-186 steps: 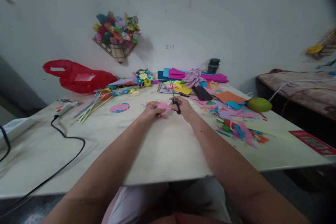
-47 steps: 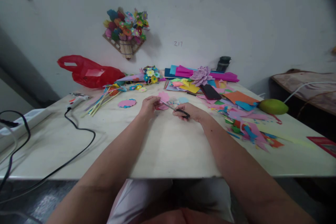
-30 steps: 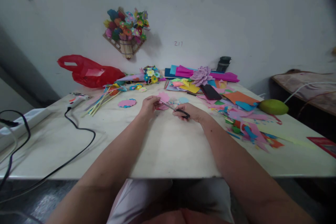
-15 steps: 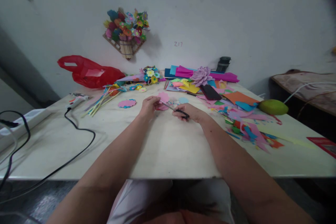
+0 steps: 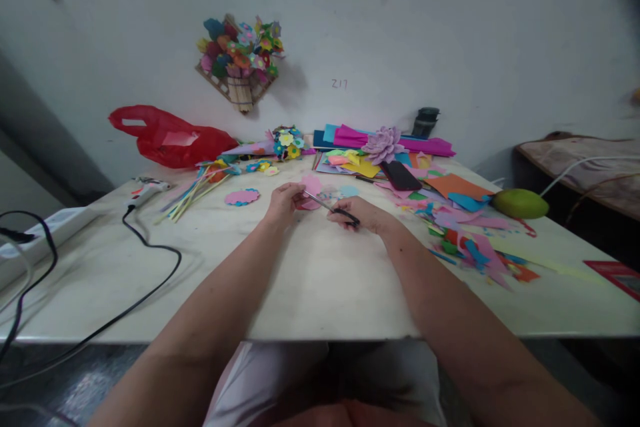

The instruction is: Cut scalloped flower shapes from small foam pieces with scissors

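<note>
My right hand is closed around the black handles of a pair of scissors. Their metal blades point left, and the tip meets the fingers of my left hand. That hand is pinched shut on a small pink craft-sheet piece, partly hidden by fingers and blades. Just behind lies a pink scalloped cutout, with a light blue round cutout to its right. Left of my left hand rests a pink scalloped disc with blue edging beneath it.
Colourful scraps cover the table's right side, near a dark phone and a green fruit. A glue gun with a black cord lies left, by a power strip. A red bag sits at the back.
</note>
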